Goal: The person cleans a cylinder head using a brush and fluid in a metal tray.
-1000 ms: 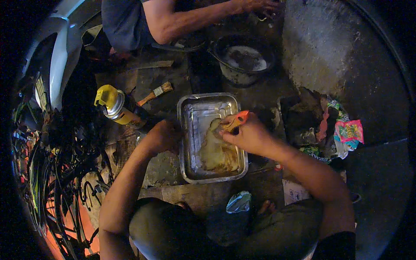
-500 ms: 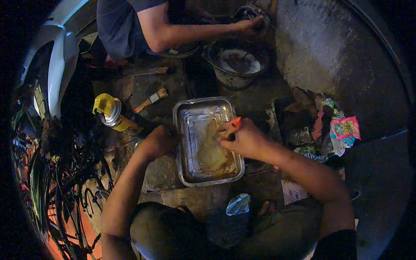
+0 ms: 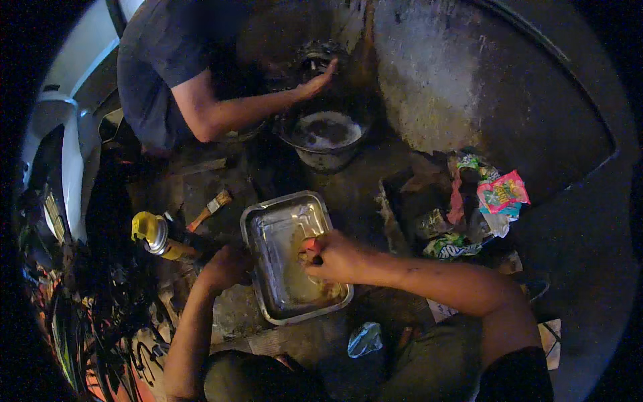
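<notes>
A rectangular metal tray (image 3: pixel 253 224) lies on the floor before me, with murky brownish liquid over part of its bottom. My right hand (image 3: pixel 335 258) is closed around a tool with a red-orange handle (image 3: pixel 313 246), over the tray's right side; the tool's working end is hidden. At the left rim, my left hand (image 3: pixel 228 268) is curled against the tray, its fingers dark in shadow. A yellow-capped spray can (image 3: pixel 157 236) leans just beyond that hand. Farther off lies a paintbrush (image 3: pixel 211 209) with an orange handle and pale bristles.
Another person's arm (image 3: pixel 254 112) reaches over a bucket (image 3: pixel 328 151) of greyish liquid at the back. Crumpled colourful wrappers (image 3: pixel 502 194) lie to the right, beside a stained panel (image 3: pixel 435 80). Tangled dark cables (image 3: pixel 80 328) fill the left. A crumpled plastic piece (image 3: pixel 365 340) lies near my legs.
The view has shifted, so the scene sits lower and farther left. My right hand has turned over the tray, still gripping the tool. The other person's hand has opened out.
</notes>
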A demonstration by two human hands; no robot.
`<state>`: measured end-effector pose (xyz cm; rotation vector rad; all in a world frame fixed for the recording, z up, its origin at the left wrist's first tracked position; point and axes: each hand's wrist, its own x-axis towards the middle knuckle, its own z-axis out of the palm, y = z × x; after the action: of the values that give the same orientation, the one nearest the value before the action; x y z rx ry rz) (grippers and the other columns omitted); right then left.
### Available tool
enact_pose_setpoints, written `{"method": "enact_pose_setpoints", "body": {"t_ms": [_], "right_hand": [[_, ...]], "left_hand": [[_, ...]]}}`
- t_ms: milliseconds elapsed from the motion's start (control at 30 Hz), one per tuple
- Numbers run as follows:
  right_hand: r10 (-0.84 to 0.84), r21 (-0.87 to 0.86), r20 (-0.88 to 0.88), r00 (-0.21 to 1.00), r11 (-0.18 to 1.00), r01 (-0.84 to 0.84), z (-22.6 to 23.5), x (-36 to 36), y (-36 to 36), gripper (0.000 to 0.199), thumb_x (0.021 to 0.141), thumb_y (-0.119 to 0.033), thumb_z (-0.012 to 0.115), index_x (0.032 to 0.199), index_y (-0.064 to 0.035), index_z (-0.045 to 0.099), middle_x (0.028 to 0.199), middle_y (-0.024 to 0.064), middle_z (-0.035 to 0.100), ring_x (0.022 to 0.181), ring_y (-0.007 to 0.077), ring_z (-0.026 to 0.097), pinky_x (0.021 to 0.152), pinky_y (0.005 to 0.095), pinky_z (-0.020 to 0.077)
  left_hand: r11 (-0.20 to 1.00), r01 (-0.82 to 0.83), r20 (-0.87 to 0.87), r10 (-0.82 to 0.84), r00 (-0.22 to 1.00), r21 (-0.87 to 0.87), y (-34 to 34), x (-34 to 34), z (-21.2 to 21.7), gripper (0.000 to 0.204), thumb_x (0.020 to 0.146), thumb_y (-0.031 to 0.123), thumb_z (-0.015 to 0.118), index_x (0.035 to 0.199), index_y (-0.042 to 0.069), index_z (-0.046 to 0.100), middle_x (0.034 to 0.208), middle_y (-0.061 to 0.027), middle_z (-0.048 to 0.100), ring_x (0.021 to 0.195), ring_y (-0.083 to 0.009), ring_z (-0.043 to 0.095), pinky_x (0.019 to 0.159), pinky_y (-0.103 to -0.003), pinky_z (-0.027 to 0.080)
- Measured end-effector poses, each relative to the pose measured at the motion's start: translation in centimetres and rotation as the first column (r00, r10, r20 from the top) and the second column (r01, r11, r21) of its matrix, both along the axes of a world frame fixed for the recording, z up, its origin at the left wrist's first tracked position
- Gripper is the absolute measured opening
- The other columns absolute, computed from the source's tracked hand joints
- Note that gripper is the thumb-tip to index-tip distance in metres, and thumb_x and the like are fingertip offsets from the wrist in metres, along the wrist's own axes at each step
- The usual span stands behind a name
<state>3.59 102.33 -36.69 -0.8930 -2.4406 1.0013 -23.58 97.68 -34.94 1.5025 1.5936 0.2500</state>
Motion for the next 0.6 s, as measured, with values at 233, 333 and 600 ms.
{"method": "enact_pose_setpoints", "body": {"t_ms": [233, 333, 600], "right_hand": [[0.027, -0.1, 0.103, 0.994, 0.995, -0.016, 0.7, 0.3, -0.3, 0.023, 0.077, -0.025, 0.068, 0.081, -0.0042, 0.058, 0.073, 0.0155, 0.063, 0.068, 0.0333, 0.061, 0.066, 0.0405, 0.0497], [0.022, -0.078, 0.058, 0.998, 0.997, -0.017, 0.7, 0.7, -0.3, 0.023, 0.077, -0.025, 0.068, 0.08, -0.0053, 0.057, 0.073, 0.0149, 0.063, 0.071, 0.0338, 0.062, 0.067, 0.0413, 0.05], [0.099, 0.048, -0.068, 0.993, 0.994, -0.096, 0.3, 0.9, -0.5, 0.021, 0.075, -0.023, 0.069, 0.086, -0.0067, 0.06, 0.081, 0.015, 0.064, 0.076, 0.0359, 0.063, 0.07, 0.0426, 0.0501]], "left_hand": [[0.932, 0.233, -0.357, -0.126, 0.925, 0.276, 0.8, -3.1, -3.6, 0.042, 0.089, 0.037, 0.059, 0.101, -0.004, 0.063, 0.092, -0.0208, 0.068, 0.086, -0.0313, 0.067, 0.074, -0.042, 0.051], [0.961, 0.032, -0.289, 0.05, 0.956, 0.273, 0.6, -1.2, -1.6, 0.045, 0.088, 0.04, 0.06, 0.104, -0.003, 0.061, 0.097, -0.023, 0.066, 0.094, -0.0364, 0.064, 0.079, -0.043, 0.05], [0.819, -0.229, 0.15, 0.175, 0.973, 0.526, 3.1, 7.2, 6.8, 0.056, 0.088, 0.043, 0.061, 0.119, -0.003, 0.054, 0.104, -0.0191, 0.066, 0.095, -0.031, 0.063, 0.085, -0.037, 0.048]]}}
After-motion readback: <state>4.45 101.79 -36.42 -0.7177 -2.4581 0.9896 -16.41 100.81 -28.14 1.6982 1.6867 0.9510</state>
